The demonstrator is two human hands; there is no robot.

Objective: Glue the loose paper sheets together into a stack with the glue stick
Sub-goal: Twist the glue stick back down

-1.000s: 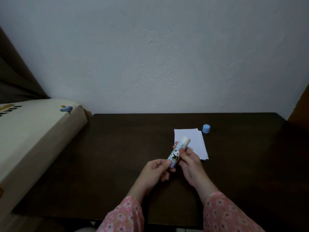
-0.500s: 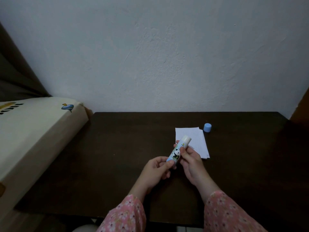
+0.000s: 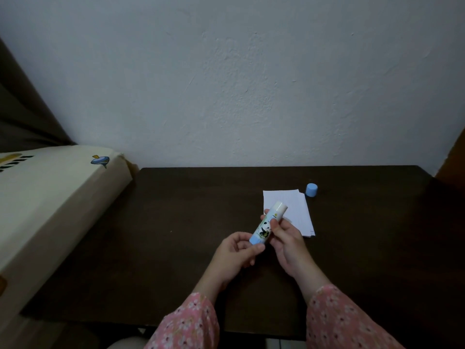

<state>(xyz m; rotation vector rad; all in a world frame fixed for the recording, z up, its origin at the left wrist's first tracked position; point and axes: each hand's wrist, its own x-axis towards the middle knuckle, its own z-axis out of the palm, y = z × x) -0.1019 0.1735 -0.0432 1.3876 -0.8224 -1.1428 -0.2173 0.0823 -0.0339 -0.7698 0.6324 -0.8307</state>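
A: What has changed in the last second?

B: Very little. The glue stick [image 3: 268,224] sits at the same tilt over the desk [image 3: 191,222], white tip up and away, blue base toward the person. The right hand [image 3: 285,239] has its fingers [image 3: 275,224] clamped on the barrel, as before. The left hand [image 3: 237,253] has shifted slightly at the base, its fingers closed around the blue twist end.

A: So she's twisting the glue up?

B: That's my reading. The blue cap [image 3: 311,189] already stands on the desk, just beyond the far right corner of the paper sheets [image 3: 292,207], so the stick is open. Whether more glue shows at the tip than a moment ago, I can't tell; it's too small.

A: And the sheets?

B: Untouched, lying in a loosely fanned pile just beyond the hands, edges not squared. No gluing looks to have begun yet.

A: Meaning?

B: Preparation is nearly done. Next she would probably need a free hand to hold the top sheet while the tip rubs across it.
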